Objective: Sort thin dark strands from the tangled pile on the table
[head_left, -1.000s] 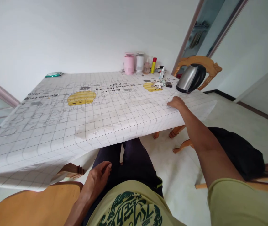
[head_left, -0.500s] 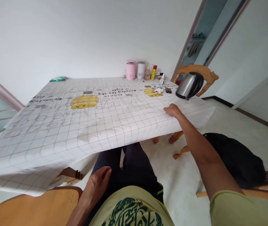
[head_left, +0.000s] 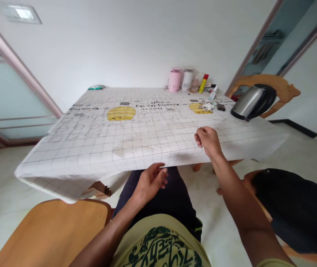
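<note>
A white tablecloth [head_left: 144, 135] with a grid, lettering and yellow cartoon shapes covers the table, its front edge hanging loose. My left hand [head_left: 150, 181] is just in front of that edge, over my lap, with thumb and fingers apart and nothing in it. Over the front right part of the cloth, my right hand [head_left: 208, 141] is closed, its fingers curled toward the thumb. What they hold, if anything, is hidden. Whether this hand touches the cloth, I cannot tell.
A steel kettle [head_left: 251, 102] stands at the table's right. Near the wall are a pink canister [head_left: 175, 80], a white canister [head_left: 187, 79] and a red-yellow tube [head_left: 203, 83]. Crumpled tissue [head_left: 207, 106] lies before them. A wooden chair [head_left: 55, 230] is at lower left; a black cloth [head_left: 297, 211] drapes another.
My left hand has risen from my lap toward the table edge, its fingers opening. My right hand has drawn back from the cloth surface. The view has turned left.
</note>
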`<state>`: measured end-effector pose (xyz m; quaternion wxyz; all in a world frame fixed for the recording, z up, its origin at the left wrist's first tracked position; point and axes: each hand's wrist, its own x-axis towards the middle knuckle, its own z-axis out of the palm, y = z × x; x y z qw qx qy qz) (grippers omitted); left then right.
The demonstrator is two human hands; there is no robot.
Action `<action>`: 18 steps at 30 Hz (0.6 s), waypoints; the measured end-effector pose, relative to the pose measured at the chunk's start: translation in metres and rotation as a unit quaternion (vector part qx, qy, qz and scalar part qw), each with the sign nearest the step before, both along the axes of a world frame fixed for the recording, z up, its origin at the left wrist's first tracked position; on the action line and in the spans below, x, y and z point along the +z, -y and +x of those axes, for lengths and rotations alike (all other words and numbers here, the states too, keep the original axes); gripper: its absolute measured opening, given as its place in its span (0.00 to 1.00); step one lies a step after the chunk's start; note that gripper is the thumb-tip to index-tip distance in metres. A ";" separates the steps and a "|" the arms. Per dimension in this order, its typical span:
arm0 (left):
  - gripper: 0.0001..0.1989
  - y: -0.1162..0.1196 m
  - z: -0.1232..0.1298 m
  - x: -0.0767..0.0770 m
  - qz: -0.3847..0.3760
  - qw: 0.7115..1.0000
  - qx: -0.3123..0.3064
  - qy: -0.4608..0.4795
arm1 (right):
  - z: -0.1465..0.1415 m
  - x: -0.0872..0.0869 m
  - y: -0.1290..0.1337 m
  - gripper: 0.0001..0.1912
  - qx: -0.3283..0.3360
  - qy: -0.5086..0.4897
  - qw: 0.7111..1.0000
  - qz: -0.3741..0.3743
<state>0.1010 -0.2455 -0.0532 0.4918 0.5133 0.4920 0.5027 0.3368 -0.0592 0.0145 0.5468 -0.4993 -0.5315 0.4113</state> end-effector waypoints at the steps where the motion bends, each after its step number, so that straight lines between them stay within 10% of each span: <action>1: 0.28 -0.009 0.008 0.007 0.005 0.999 0.010 0.042 | -0.015 -0.004 0.012 0.05 0.013 -0.013 1.000 0.007; 9: 0.24 -0.033 0.016 0.024 0.086 0.974 0.096 0.184 | -0.110 -0.048 0.093 0.09 0.120 -0.133 0.983 -0.043; 18: 0.23 -0.021 -0.045 0.006 0.112 0.984 0.077 0.113 | -0.119 -0.046 0.106 0.19 0.265 -0.142 0.951 -0.069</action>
